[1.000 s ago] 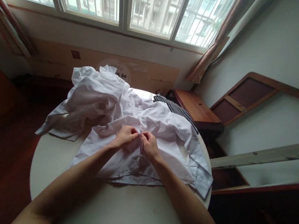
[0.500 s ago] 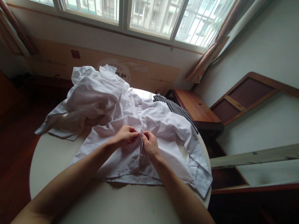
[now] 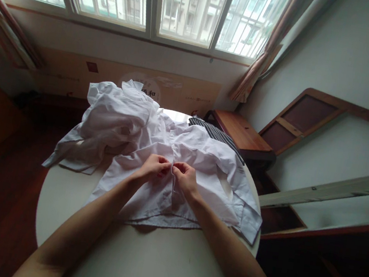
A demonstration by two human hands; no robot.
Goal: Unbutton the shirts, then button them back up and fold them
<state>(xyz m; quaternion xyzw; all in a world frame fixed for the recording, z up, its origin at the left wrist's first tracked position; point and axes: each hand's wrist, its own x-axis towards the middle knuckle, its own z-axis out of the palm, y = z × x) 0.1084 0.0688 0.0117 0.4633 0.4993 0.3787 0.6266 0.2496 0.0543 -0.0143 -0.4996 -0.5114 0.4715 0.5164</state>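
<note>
A white button-up shirt [image 3: 205, 188] lies spread on the round white table [image 3: 158, 264], its hem toward me and one sleeve draped to the right. My left hand [image 3: 156, 168] pinches the front opening from the left side. Facing it, my right hand [image 3: 185, 176] pinches the other side of the same front strip, the fingertips of both hands almost touching. Any button between the fingers is hidden. Above my hands the strip runs on up the middle of the shirt.
Crumpled white clothing [image 3: 118, 115] is heaped at the table's left back. Dark striped cloth [image 3: 217, 136] lies at the back right edge. Beyond the table stand a wooden bench [image 3: 242, 132] and a long cardboard box [image 3: 192, 86] under the window.
My right hand's fingertips have shifted very slightly left, closer to my left hand. Both hands keep their pinch on the shirt front, which otherwise lies the same.
</note>
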